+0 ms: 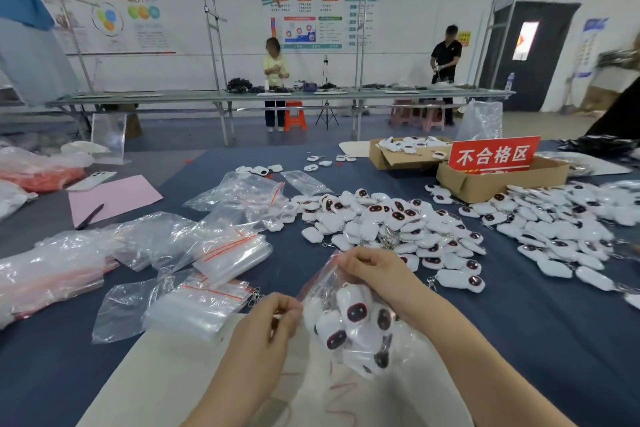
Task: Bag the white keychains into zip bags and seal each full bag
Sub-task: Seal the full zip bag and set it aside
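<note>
A clear zip bag (pixel 349 333) with a red seal strip hangs in front of me, filled with several white keychains that have dark oval faces. My left hand (pixel 273 322) pinches the near end of the bag's top edge. My right hand (pixel 374 270) pinches the far end of the same edge. Loose white keychains (pixel 388 225) lie heaped on the blue table cover (pixel 519 340) just beyond my hands, and a second heap (pixel 561 225) spreads to the right. Stacks of empty zip bags (pixel 221 256) lie to the left.
Two cardboard boxes (pixel 485 180) stand at the back right, one with a red sign (pixel 493 154). A pink sheet (pixel 114 198) and a pen (pixel 90 217) lie at the left. Two persons stand at a long bench (pixel 242 95) across the room.
</note>
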